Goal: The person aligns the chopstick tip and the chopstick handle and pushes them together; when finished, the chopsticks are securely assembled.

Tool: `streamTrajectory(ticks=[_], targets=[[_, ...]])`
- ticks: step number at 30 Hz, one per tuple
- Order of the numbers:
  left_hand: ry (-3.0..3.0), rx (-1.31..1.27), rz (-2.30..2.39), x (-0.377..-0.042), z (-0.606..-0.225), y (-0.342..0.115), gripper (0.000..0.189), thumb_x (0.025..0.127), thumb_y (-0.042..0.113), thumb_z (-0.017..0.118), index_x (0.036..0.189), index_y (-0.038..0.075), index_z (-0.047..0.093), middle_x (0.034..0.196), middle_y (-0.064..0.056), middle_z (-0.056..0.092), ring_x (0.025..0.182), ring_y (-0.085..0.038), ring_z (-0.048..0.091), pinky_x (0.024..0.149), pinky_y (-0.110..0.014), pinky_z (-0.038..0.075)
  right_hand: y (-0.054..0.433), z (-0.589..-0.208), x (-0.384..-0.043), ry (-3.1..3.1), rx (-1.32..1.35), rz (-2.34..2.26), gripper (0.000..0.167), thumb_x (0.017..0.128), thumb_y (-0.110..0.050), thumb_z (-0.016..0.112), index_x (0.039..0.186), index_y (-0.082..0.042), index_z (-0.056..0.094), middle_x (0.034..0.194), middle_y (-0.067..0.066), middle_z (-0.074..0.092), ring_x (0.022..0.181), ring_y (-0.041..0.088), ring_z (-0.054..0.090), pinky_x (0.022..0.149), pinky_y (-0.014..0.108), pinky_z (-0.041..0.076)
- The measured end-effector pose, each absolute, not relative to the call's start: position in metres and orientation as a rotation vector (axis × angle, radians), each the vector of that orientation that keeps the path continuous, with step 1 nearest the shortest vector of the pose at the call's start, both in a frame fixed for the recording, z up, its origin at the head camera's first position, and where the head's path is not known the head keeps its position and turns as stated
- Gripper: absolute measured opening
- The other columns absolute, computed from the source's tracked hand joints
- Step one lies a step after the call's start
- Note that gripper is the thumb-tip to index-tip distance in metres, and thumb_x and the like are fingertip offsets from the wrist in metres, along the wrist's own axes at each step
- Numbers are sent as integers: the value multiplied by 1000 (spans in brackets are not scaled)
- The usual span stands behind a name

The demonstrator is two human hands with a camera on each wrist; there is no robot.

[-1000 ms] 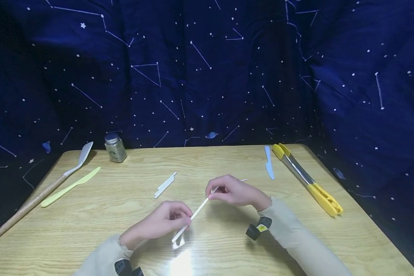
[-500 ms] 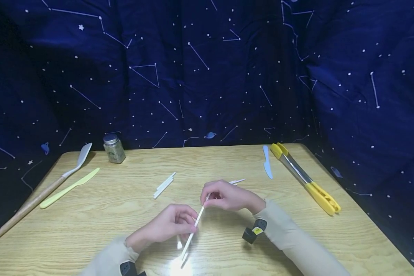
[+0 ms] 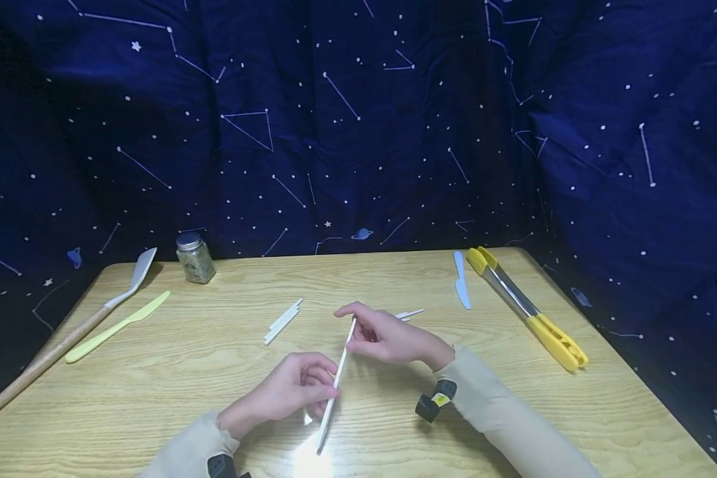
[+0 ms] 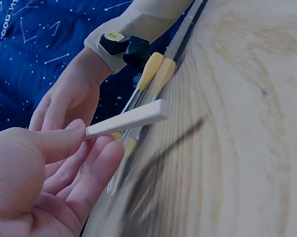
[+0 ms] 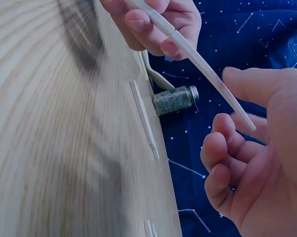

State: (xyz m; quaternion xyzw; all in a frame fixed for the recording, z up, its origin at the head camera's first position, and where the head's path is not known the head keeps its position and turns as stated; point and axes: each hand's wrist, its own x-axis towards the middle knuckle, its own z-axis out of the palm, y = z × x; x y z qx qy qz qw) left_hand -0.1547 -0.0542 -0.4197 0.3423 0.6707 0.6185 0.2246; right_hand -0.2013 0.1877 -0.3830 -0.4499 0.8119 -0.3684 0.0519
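Note:
A slim, off-white chopstick (image 3: 344, 355) slants between my hands over the table. It has a square end in the left wrist view, and a seam crosses it in the right wrist view. My left hand (image 3: 293, 388) pinches it around the middle between thumb and fingers. At the thin far end is my right hand (image 3: 391, 337), thumb (image 5: 237, 81) right at the stick, index finger reaching past the tip, the others loosely bent. Short white sticks (image 3: 283, 322) lie side by side beyond the left hand; more white sticks (image 3: 410, 313) show partly behind the right hand.
Along the left lie a wooden-handled spatula (image 3: 54, 358) and a pale yellow knife (image 3: 116, 327). A seasoning jar (image 3: 196, 259) stands at the back left. Toward the right are a blue knife (image 3: 462, 282) and yellow-ended tongs (image 3: 528, 311). A dark starry cloth (image 3: 311, 133) hangs behind.
The chopstick has turned to a steeper slant, its near end swinging right and toward me. My right hand has slid to its far end and its index finger has straightened.

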Motion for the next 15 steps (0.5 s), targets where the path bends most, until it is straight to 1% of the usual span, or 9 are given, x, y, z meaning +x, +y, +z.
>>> streamTrajectory(ticks=[5, 11, 15], targets=[[1900, 911, 1715, -158, -423, -61, 36, 89, 3, 64, 113, -19, 50, 90, -32, 64, 65, -7, 65, 61, -35, 58, 194, -383, -201, 2562, -1261, -1102, 45, 93, -10, 61, 133, -3, 41, 71, -4, 49, 61, 1, 40, 57, 18, 37], [1961, 854, 1755, -167, -423, -80, 35, 89, 1, 62, 114, -19, 48, 92, -33, 62, 67, -8, 65, 62, -34, 58, 207, -386, -205, 2627, -1099, -1053, 35, 96, -13, 57, 128, -5, 47, 75, -3, 51, 62, 3, 42, 58, 19, 39], [2032, 796, 1778, -171, -419, -94, 35, 88, -1, 63, 113, -19, 47, 92, -33, 62, 68, -9, 65, 62, -34, 58, 217, -389, -208, 2658, -1018, -1023, 30, 96, -10, 54, 125, -3, 50, 75, -4, 50, 62, 4, 42, 59, 20, 39]])
